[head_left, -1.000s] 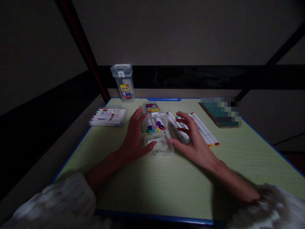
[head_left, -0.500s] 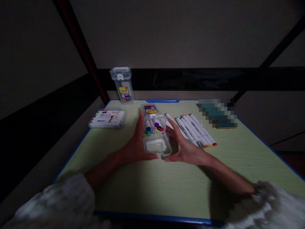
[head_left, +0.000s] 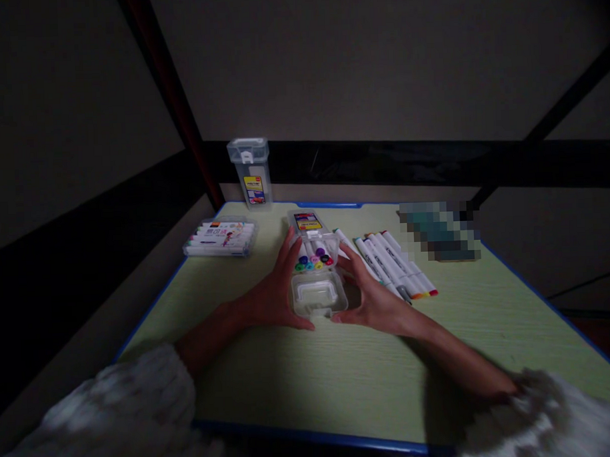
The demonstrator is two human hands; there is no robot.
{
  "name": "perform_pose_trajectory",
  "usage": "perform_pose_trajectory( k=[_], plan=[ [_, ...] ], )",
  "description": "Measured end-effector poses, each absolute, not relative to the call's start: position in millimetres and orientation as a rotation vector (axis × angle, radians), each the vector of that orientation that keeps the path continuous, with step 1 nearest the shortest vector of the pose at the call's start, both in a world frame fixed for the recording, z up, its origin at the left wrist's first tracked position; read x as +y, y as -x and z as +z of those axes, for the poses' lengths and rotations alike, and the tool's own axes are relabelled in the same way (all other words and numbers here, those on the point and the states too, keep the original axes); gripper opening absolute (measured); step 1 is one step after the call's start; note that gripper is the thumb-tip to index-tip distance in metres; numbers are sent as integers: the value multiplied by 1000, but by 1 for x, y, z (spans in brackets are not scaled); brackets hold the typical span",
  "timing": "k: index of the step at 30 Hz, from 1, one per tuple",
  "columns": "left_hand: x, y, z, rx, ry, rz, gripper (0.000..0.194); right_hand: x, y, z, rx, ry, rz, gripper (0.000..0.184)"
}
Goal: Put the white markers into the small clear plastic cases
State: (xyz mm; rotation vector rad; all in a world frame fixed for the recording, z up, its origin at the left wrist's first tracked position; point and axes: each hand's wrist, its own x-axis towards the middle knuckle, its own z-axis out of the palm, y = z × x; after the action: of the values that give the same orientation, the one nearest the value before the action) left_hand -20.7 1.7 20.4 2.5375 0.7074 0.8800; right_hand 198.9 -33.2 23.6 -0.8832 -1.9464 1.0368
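A clear plastic marker case lies on the table between my hands, with its lid hinged open toward me. Inside it are several white markers whose coloured cap ends face me. My left hand curves along the left side of the case, thumb near the lid's front edge. On the other side, my right hand curves round the right edge, its thumb by the lid's front corner. Both hands grip the case from its sides; some of the right fingers are hidden behind the lid.
Several loose white markers lie to the right of the case. A pixelated flat object rests farther right. At the left is a filled marker pack, and an upright clear box stands at the back. Blue edging borders the table.
The whole view has shifted slightly, so everything sits a little farther right and lower. My hands stay around the case, with small finger shifts; the left thumb has dropped slightly.
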Motion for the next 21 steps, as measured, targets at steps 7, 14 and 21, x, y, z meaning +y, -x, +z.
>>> perform_pose_trajectory(
  k=[7,14,21],
  plan=[
    [1,21,21,719,-2489,883,127,-35,-199,25,-1867,956,1075,99],
    [1,21,19,753,-2433,906,121,-36,-202,24,-1801,1054,1100,91],
    [3,20,12,728,-2346,955,112,-35,-202,28,-1757,1137,1132,86]
  ],
)
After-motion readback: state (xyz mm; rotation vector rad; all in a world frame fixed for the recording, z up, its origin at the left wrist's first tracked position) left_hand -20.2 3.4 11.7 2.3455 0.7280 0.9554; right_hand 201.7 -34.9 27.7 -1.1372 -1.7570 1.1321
